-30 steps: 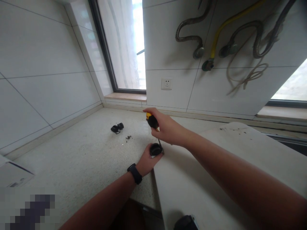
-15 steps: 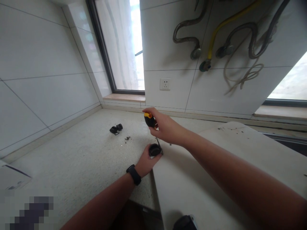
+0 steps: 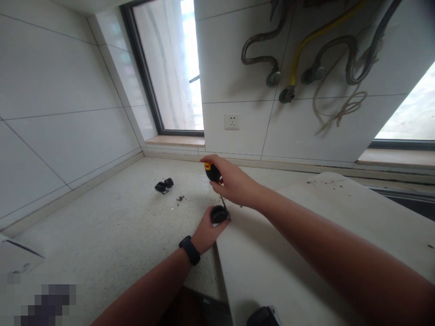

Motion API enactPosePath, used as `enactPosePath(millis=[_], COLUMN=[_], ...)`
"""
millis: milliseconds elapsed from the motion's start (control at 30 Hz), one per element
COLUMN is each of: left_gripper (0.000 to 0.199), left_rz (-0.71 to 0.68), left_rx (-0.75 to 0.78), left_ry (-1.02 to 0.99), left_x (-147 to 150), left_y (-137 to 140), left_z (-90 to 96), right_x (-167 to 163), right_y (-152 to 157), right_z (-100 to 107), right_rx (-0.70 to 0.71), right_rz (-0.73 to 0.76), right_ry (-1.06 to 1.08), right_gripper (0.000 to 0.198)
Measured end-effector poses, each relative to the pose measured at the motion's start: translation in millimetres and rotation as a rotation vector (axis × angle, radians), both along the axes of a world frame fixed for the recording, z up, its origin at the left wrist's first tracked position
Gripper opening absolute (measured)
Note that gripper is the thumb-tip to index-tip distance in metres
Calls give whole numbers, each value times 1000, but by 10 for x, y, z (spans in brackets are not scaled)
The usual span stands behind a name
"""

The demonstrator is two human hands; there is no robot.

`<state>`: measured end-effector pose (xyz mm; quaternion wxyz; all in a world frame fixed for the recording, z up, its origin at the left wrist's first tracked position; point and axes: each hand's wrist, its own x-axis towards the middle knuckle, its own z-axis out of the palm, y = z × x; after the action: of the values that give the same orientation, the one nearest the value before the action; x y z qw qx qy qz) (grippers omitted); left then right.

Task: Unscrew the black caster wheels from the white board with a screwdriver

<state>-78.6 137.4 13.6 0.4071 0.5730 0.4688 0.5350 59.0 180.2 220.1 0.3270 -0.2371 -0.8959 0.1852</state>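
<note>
My right hand [image 3: 234, 181] is wrapped round the black and yellow handle of a screwdriver [image 3: 212, 172]. Its thin shaft slants down to the mounting plate of a black caster wheel [image 3: 219, 214]. With fingers and thumb round that wheel, my left hand [image 3: 207, 233] holds it at the corner of a white board [image 3: 272, 262]. The exact spot where the tip meets the plate is too small to make out. Two more black casters [image 3: 164, 184] lie together on the speckled countertop [image 3: 136, 253], with a small pile of screws [image 3: 180, 199] near them.
Another black caster [image 3: 263, 316] stands on the board at the bottom edge of the view. Behind the counter, the tiled wall carries a socket [image 3: 232, 121], a yellow hose [image 3: 306, 40] and metal hoses [image 3: 260, 59]. A window [image 3: 170, 68] is at the back left.
The screwdriver handle has turned slightly in my right hand, with less of its yellow part showing. My left hand stays on the caster. The view has shifted a little.
</note>
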Motion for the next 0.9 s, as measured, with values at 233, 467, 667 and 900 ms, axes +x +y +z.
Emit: enactPosePath(millis=[233, 467, 667, 900], left_gripper=[42, 39, 38, 38], left_rz=[2, -4, 18, 7], left_rx=[-14, -2, 19, 12], left_ry=[4, 13, 57, 44], left_x=[-3, -11, -17, -15], left_y=[-2, 9, 10, 4], left_z=[0, -23, -16, -9], right_x=[3, 33, 34, 26], right_y=[11, 68, 77, 91], right_z=[7, 3, -7, -36], right_rx=[11, 27, 17, 58], right_rz=[-16, -52, -68, -49], right_ry=[-5, 15, 7, -2], right_gripper=[65, 65, 65, 64])
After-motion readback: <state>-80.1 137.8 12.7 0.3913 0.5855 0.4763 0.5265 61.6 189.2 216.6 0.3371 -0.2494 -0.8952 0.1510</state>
